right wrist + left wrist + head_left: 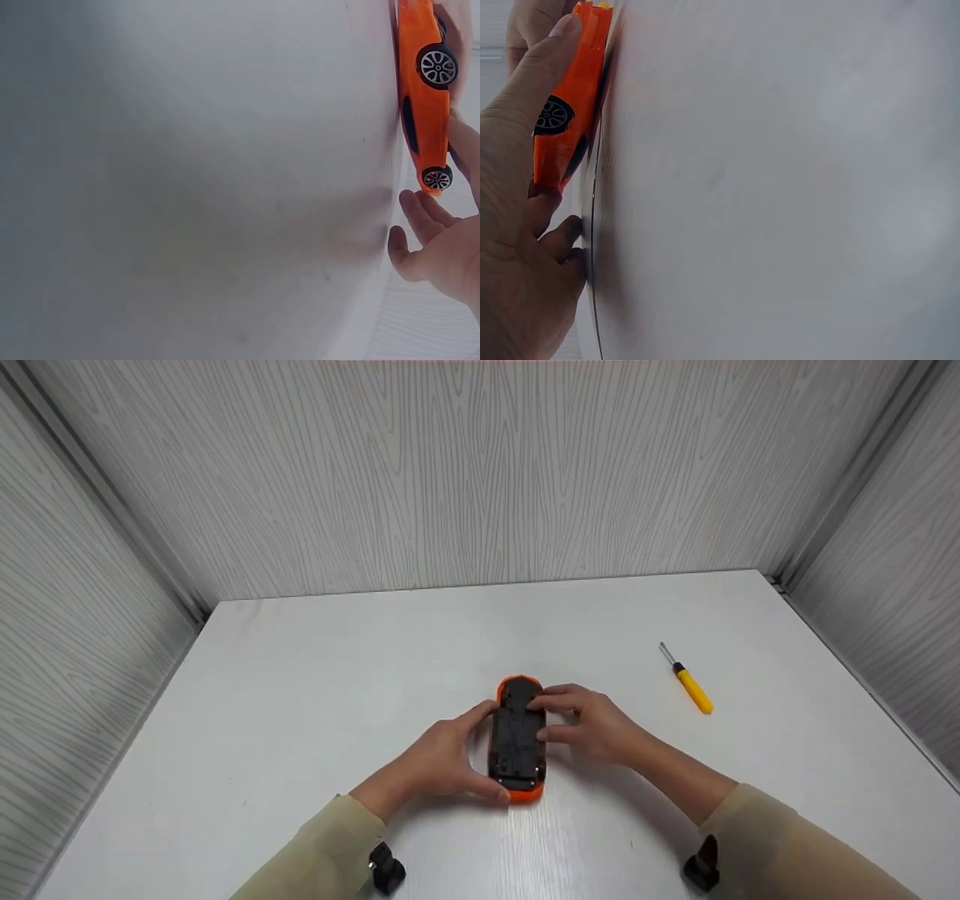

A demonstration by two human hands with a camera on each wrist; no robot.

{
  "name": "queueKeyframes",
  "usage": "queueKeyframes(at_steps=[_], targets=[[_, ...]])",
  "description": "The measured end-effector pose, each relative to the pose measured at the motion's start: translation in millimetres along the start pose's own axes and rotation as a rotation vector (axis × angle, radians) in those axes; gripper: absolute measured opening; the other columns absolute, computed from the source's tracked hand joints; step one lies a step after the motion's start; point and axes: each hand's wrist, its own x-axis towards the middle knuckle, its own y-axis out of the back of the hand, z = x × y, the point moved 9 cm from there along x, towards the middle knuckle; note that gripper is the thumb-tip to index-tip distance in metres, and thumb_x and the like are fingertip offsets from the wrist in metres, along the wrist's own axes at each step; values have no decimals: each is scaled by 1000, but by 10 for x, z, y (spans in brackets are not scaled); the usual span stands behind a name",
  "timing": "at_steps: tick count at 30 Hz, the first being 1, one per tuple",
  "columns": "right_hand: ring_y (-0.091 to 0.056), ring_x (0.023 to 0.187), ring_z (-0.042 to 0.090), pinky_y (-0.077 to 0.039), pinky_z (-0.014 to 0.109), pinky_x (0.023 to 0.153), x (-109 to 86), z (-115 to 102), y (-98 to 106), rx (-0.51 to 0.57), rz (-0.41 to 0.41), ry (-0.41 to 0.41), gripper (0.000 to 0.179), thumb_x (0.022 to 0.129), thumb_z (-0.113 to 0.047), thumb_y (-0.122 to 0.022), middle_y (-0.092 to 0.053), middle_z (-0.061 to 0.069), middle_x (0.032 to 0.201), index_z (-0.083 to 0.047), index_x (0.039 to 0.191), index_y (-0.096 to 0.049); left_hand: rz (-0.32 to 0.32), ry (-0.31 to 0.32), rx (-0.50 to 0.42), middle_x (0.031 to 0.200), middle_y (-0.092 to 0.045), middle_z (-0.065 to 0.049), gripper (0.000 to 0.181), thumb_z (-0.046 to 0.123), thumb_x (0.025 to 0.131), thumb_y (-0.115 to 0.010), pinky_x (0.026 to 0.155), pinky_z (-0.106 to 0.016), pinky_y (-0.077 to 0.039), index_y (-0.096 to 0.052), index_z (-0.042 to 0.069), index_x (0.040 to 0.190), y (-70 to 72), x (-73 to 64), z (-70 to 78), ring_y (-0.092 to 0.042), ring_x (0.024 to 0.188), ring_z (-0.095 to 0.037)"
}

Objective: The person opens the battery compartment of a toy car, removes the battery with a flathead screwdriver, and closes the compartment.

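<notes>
An orange toy car (517, 735) lies upside down on the white table, its black underside facing up and its length pointing away from me. My left hand (442, 757) grips it from the left, with the thumb at the near end and a finger along the left side. From the right, my right hand (596, 727) rests its fingertips on the underside, the fingers only loosely bent. An orange flank with a spoked wheel (553, 115) shows in the left wrist view. Two wheels with silver spokes (437, 66) appear on the other flank in the right wrist view.
A screwdriver (694, 690) with a yellow handle lies to the right, its metal tip pointing away. The white table (337, 660) is bounded by wood-grain panels (450, 472) at the back and both sides.
</notes>
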Motion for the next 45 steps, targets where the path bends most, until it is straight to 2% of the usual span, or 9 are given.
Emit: queueKeyframes(at_steps=[9, 18, 26, 35, 39, 45], targets=[[-51, 141, 37, -44, 57, 113, 5, -73, 21, -57, 30, 59, 37, 92, -24, -86, -56, 12, 152, -22, 129, -77, -7, 19, -2, 163, -45, 4, 131, 63, 62, -98, 120, -41, -37, -30, 31, 168, -4, -12, -17, -45, 147, -17], [-49, 141, 37, -46, 57, 112, -27, -129, 51, -86, 97, 70, 36, 89, -21, -89, -54, 10, 151, -26, 123, -79, -2, 12, -2, 161, -47, 6, 130, 63, 62, -98, 120, -41, -38, -30, 31, 168, 1, -16, -19, -47, 145, -15], [-48, 131, 30, -48, 53, 106, -67, -208, 70, -124, 143, 112, 36, 89, -18, -89, -62, 3, 134, -25, 123, -80, 1, -8, 10, 160, -49, 7, 128, 65, 62, -96, 119, -41, -38, -31, 31, 167, 9, -16, -4, -49, 142, -14], [-58, 115, 27, -53, 55, 97, -57, -252, 103, -104, 125, 164, 35, 91, -16, -87, -75, -10, 111, -24, 124, -79, -3, -4, 7, 161, -47, 6, 132, 65, 62, -96, 120, -40, -37, -29, 28, 169, 2, -12, -15, -46, 145, -15], [-64, 109, 28, -50, 54, 94, -43, -247, 106, -85, 104, 148, 34, 93, -15, -84, -75, -13, 106, -23, 125, -77, -5, -4, 9, 162, -47, 4, 133, 66, 62, -96, 120, -41, -37, -28, 28, 169, 5, -8, -7, -46, 146, -16], [-65, 101, 18, -50, 51, 90, -30, -245, 106, -49, 95, 115, 27, 97, -15, -80, -74, -12, 103, -22, 123, -77, 0, -20, 18, 161, -49, 2, 131, 65, 63, -96, 120, -42, -38, -29, 25, 169, 15, -17, 6, -48, 144, -18]])
